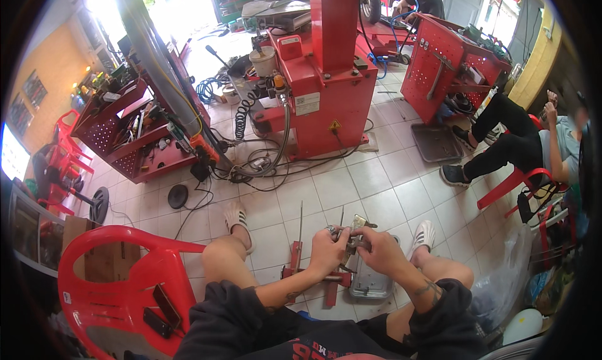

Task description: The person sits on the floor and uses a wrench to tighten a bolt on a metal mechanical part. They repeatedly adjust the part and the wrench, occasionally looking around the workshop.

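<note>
Between my knees, my left hand (327, 252) and my right hand (381, 251) are close together, fingers bent and closed around a small brass-and-grey metal part (359, 224). Its exact kind is not clear, and the fingers hide much of it. Below my hands a red metal stand (331, 294) with thin upright rods rests on the tiles. Beside it, under my right hand, lies a grey metal tray (370, 290).
A red chair (125, 234) holding two phones is at my left. Ahead stands a red machine (329, 106) with hoses and cables around its base. Red tool carts (428, 74) flank it. A seated person (558, 140) and a black tray (436, 142) are at right.
</note>
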Motion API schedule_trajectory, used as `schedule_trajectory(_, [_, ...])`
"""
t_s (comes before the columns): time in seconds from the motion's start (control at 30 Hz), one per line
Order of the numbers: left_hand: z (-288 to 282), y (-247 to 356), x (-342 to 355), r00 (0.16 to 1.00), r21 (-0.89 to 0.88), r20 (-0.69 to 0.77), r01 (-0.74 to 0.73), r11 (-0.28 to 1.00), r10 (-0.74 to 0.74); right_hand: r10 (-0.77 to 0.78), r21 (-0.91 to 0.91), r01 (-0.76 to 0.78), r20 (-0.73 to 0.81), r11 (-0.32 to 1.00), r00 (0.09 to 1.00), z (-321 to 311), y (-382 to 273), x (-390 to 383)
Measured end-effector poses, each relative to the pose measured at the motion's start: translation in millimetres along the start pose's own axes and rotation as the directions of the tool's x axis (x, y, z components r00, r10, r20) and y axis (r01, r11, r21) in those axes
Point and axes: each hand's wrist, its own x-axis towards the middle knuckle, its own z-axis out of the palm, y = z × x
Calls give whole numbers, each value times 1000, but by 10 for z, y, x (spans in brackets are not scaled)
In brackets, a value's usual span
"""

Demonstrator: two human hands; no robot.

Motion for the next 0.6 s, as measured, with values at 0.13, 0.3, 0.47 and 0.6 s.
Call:
schedule_trajectory(0.13, [-20,-43,10,1000,8,-16,0,1000,0,164,98,-157,-63,983,984,-58,-200,19])
schedule_trajectory(0.3, [36,-17,-3,1000,-10,-10,4,1000,-4,36,7,-35,-116,999,993,41,46,13])
schedule_trajectory(0.47, [-16,-43,7,1000,51,-16,-17,999,18,44,73,-41,-40,997,998,-2,-65,6])
schedule_trajectory(0.6, [19,11,-20,1000,-27,-21,-5,1000,4,178,83,-172,-66,982,982,-29,-161,22])
